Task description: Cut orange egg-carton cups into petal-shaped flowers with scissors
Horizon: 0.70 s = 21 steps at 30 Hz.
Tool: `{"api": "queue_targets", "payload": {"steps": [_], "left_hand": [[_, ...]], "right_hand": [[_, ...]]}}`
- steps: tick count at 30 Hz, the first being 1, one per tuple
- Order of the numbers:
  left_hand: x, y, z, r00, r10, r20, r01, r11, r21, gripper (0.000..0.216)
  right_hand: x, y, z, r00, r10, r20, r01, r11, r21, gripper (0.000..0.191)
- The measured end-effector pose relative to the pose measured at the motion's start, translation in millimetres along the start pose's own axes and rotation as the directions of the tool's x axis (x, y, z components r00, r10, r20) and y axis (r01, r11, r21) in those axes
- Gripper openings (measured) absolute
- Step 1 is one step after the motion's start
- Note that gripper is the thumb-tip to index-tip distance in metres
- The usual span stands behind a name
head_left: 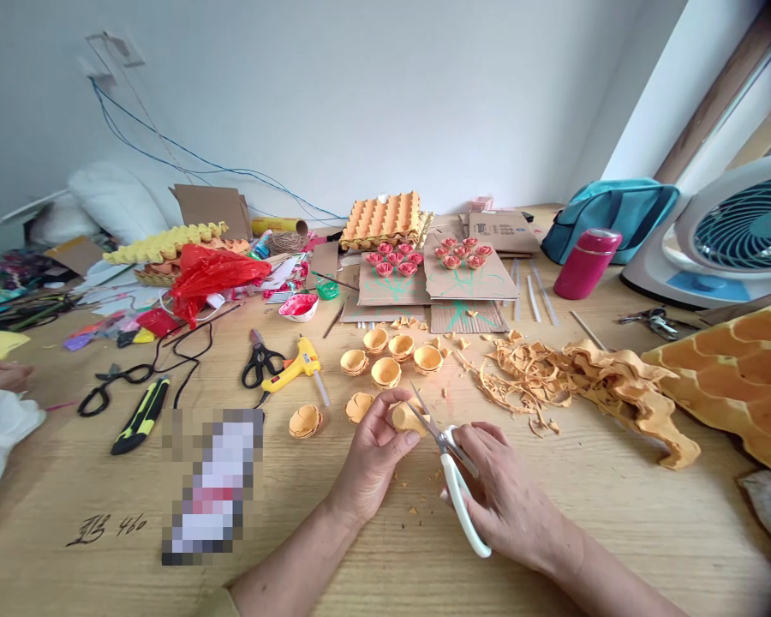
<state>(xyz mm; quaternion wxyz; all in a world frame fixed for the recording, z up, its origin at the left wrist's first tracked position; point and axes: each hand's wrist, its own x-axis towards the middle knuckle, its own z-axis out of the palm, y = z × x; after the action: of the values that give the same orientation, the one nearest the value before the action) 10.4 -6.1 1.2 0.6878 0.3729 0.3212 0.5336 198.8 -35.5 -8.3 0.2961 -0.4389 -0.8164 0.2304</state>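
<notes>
My left hand (376, 446) is closed on a small orange egg-carton cup (406, 417), holding it just above the wooden table (617, 506). My right hand (498, 493) grips white-handled scissors (453, 467), whose blades point up-left into that cup. Several trimmed orange cups (385, 360) lie just beyond my hands, and two more cups (305, 422) lie to the left. A heap of orange carton scraps (552, 373) spreads out to the right.
A yellow glue gun (292, 367), black scissors (260, 360) and a utility knife (140, 416) lie at the left. Cardboard sheets with red paper flowers (395, 261) sit behind, beside an egg tray (382, 218). A pink bottle (586, 264), a fan (729, 231) and an orange tray (738, 377) are at right. Another person's hand (0, 375) is at the far left.
</notes>
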Motion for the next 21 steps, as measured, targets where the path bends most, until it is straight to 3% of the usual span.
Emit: {"api": "queue_targets", "payload": {"steps": [21], "left_hand": [[-2.0, -5.7, 1.0, 0.996, -0.019, 0.083, 0.029, 0.992, -0.121, 0.038]], "right_hand": [[-2.5, 1.7, 2.3, 0.998, -0.062, 0.013, 0.061, 0.997, 0.047, 0.018]]}}
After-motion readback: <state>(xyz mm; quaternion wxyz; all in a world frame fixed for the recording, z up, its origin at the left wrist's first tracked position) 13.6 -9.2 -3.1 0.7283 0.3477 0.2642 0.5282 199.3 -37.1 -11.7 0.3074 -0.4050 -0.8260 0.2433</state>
